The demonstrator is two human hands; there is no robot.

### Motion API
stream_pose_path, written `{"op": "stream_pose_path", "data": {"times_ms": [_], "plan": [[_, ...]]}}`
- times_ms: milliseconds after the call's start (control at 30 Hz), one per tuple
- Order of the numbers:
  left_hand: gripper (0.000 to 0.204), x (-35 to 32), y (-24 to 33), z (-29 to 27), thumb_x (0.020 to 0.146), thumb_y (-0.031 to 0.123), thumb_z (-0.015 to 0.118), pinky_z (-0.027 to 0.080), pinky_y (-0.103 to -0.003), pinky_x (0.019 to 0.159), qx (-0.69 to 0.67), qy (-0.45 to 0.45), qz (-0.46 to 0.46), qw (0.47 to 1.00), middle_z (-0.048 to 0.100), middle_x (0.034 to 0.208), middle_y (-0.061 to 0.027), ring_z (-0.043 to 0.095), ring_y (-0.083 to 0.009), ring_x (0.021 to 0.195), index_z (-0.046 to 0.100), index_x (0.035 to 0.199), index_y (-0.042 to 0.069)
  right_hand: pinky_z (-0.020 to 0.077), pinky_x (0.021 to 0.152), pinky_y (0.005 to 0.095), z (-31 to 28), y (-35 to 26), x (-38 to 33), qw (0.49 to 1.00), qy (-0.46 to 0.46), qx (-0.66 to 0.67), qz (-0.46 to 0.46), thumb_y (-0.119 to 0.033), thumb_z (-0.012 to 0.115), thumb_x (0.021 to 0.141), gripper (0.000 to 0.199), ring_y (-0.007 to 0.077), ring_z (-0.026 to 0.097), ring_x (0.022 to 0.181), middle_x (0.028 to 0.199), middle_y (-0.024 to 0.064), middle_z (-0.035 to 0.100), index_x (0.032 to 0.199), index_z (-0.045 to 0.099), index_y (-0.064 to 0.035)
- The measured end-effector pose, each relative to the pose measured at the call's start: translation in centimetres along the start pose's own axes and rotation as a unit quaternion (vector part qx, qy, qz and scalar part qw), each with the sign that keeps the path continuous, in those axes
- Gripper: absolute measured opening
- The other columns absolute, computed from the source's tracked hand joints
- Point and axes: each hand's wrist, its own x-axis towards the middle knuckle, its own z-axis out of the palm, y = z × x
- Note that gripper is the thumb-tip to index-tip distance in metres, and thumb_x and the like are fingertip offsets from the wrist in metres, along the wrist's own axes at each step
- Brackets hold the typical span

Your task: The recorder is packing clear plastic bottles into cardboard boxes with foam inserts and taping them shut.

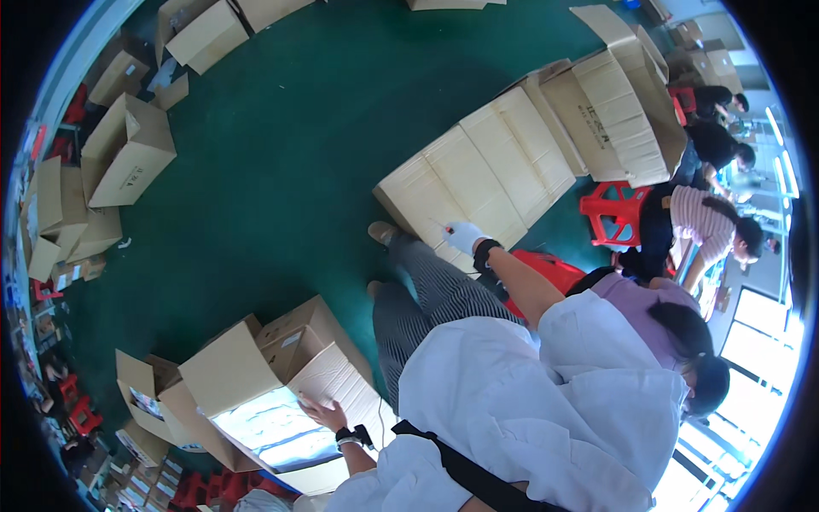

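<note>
My left hand (pixel 320 414), bare with a dark wristband, lies with fingers spread on the inner flap of an open brown carton (pixel 230 371) at lower left. A shiny plastic-wrapped content (pixel 273 431) shows inside the carton. My right hand (pixel 465 235), in a white glove with a dark cuff, reaches forward onto a large flattened carton (pixel 486 162) on the green floor. A small red tool (pixel 449 229) pokes out of its fingers. My striped trousers and white shirt fill the lower middle.
Several open cartons (pixel 128 149) stand along the left and top edges on the green floor (pixel 281 154). A big upright carton (pixel 618 115) and red plastic stools (pixel 614 213) are at right. A person in a purple top (pixel 640 299) bends close by; other people work at far right.
</note>
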Motion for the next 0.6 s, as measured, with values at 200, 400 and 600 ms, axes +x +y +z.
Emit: {"op": "stream_pose_path", "data": {"times_ms": [200,400,600], "plan": [[0.103,-0.2,-0.3,1.5,0.058,0.006,0.070,0.023,-0.050,0.101,0.019,-0.006,-0.023,1.000,0.012,0.139,-0.0163,0.020,-0.0367,0.126,0.008,0.139,0.020,0.0450,0.075,0.0413,2.3,-0.3,-2.4,0.999,-0.021,-0.024,0.030,-0.028,0.045,0.079,0.030,0.0352,0.057,0.086,0.090,0.0195,0.060,0.092,0.060,-0.0056],[0.102,0.0,0.6,1.0,0.057,0.005,0.070,0.024,-0.049,0.101,0.003,-0.012,-0.033,0.999,0.013,0.139,-0.0157,0.021,-0.0368,0.126,0.010,0.139,0.021,0.0451,0.070,0.0400,6.2,-0.2,-5.8,0.993,-0.061,-0.088,-0.053,-0.030,0.047,0.078,0.028,0.0344,0.059,0.079,0.083,0.0167,0.062,0.090,0.061,-0.0092],[0.099,0.3,-1.6,1.8,0.059,0.004,0.068,0.026,-0.051,0.098,0.000,0.007,-0.024,1.000,0.017,0.137,-0.0184,0.022,-0.0381,0.125,0.011,0.139,0.020,0.0446,0.072,0.0415,5.7,-1.0,-4.2,0.993,-0.064,-0.076,-0.056,-0.030,0.046,0.078,0.028,0.0368,0.057,0.081,0.085,0.0181,0.061,0.091,0.060,-0.0098]]}}
